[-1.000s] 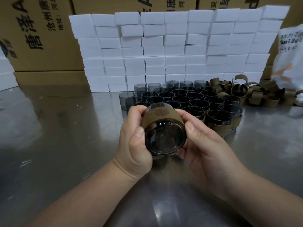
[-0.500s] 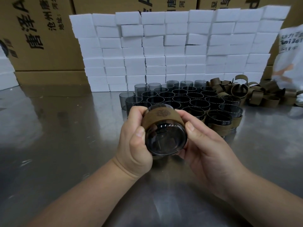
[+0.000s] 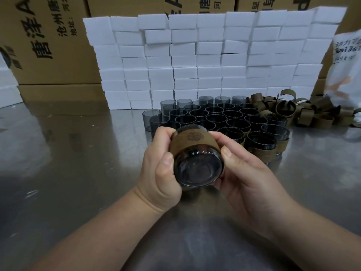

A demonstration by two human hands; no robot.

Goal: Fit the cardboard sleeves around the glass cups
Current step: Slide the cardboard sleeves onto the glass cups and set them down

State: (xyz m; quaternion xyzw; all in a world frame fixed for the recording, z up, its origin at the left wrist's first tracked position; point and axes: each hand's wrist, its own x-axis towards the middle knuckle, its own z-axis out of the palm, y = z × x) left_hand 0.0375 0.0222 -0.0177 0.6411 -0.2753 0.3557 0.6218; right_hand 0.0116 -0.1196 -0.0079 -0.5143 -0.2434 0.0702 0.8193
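Fingers [image 3: 165,134] of the left hand [image 3: 162,173] curl over the far side of one cup [image 3: 198,170], and its thumb lies along the rim of the base on the near left. The right hand [image 3: 250,178] grips the same cup from the other side, with its thumb pressed on the lower edge of the sleeve [image 3: 193,142] and its fingers bent round behind. Both hands hold narrow and tight on the glass.

The cup is off the table [image 3: 78,163], tilted on its side with the dark base towards the camera and the mouth pointing away. Its brown sleeve wraps the wall, with a round stamped mark on top. A band of bare glass shows between the sleeve and the base.

Just behind the hands stand the bare cups [image 3: 214,115], upright and packed in rows. At their near right corner are the sleeved cups [image 3: 262,148], touching one another. Further right and back lie the loose sleeves [image 3: 304,113] in a heap, some curled open.

A wall of white blocks [image 3: 195,61] rises behind the cups. Behind that are printed boxes [image 3: 48,47]. A white bag [image 3: 345,65] sits at the right edge, near the heap.
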